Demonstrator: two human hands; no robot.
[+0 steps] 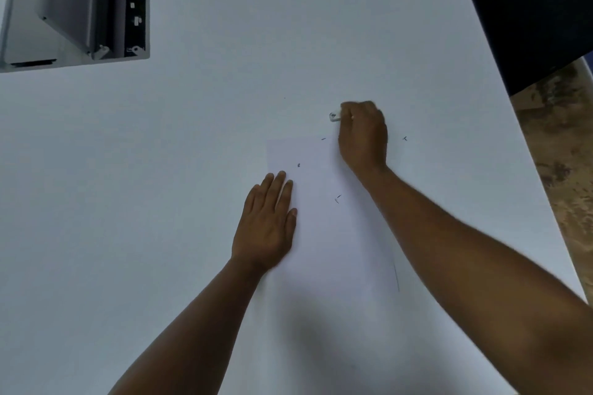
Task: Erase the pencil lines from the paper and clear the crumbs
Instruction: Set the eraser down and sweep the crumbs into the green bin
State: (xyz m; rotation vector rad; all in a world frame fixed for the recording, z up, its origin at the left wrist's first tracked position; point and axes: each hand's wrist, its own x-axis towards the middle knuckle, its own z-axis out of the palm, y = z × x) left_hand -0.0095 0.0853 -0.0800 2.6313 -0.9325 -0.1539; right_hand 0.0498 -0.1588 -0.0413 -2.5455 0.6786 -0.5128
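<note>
A white sheet of paper [327, 228] lies on the white table, hard to tell apart from it. My left hand [268, 224] rests flat with straight fingers on the paper's left edge. My right hand [364, 135] is curled at the paper's far right corner and grips a small white eraser [334, 116], which pokes out to the left just beyond the paper's far edge. Dark eraser crumbs [298, 165] lie on the sheet, with more crumbs [337, 199] near its middle. One crumb [405, 138] lies on the table to the right of my right hand.
A grey machine with an open dark compartment [80, 6] stands at the far left of the white table [160, 170]. The table's right edge runs diagonally, with a dark panel [529, 9] and brown patterned floor [558, 170] beyond it.
</note>
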